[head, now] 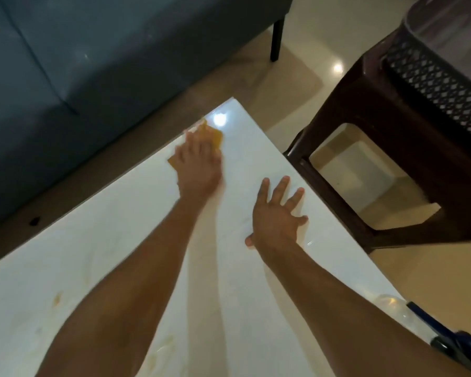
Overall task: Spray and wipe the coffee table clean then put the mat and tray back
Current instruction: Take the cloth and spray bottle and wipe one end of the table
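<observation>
White tabletop (120, 254) stretches toward the blue sofa (65, 63); near its far corner the yellow cloth (215, 136) lies under my left hand (199, 167), which presses it flat, arm stretched out. My right hand (276, 216) rests nearby, fingers spread, holding nothing.

Both bare forearms reach forward; the left hand (199, 161) lies flat, palm down and blurred, the right hand (276, 216) flat with fingers spread
</observation>
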